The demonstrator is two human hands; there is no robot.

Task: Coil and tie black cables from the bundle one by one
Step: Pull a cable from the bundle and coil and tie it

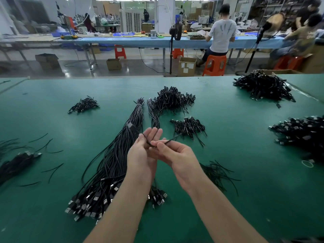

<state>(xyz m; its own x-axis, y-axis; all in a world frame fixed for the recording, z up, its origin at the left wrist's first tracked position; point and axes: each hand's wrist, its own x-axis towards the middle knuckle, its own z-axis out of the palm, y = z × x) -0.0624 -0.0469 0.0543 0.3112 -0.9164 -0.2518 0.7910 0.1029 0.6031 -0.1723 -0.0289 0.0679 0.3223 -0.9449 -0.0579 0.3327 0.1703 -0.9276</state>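
Observation:
A long bundle of black USB cables [112, 163] lies on the green table [245, 190], plugs fanned out near me and far ends tied. Above it my left hand [142, 155] and my right hand [177, 156] meet. Both pinch one thin black cable [149, 142] that bends in a V between them; one end runs up left to a plug, the other sticks out to the right. My left fingers point upward and my right thumb presses on the cable.
Piles of coiled black cables lie at the centre back [172, 99], back left [84, 104], back right [263, 87] and far right [301, 132]. Loose black ties [217, 172] lie right of my arms, more at the left. People work at benches beyond.

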